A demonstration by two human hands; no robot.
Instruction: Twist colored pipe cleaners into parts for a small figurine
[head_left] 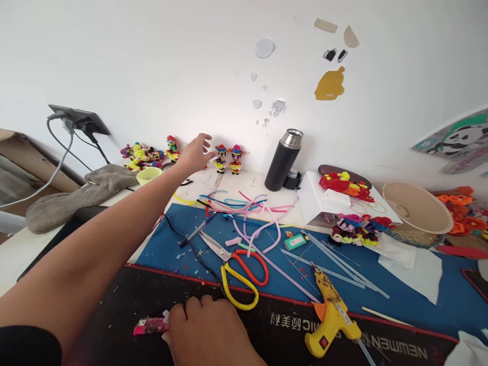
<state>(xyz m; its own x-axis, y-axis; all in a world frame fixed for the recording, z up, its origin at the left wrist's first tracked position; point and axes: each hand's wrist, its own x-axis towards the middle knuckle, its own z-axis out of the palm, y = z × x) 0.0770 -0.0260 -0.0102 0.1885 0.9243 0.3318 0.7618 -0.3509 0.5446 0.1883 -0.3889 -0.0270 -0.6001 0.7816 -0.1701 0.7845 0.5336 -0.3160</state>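
Note:
My left hand (196,154) is stretched out toward the wall, its fingers apart and nothing visible between them. Just right of its fingertips stand two small colourful fuzzy dolls, one (220,159) beside the other (235,159). Another doll (173,148) stands behind my left wrist. Low in the view, my right hand (209,330) rests on the black mat with curled fingers. A pink lighter (151,325) sticks out from its left side, gripped at one end; a small whitish bit shows there too. Scissors (238,272) with red and yellow handles lie beyond that hand.
Pipe cleaners (263,223) spread across the blue mat (168,241). A black flask (284,160) stands by the wall. On the right are a yellow glue gun (331,315), glue sticks (343,267), a white box (314,201) and a beige bowl (417,208). More dolls (141,155) lie at the left.

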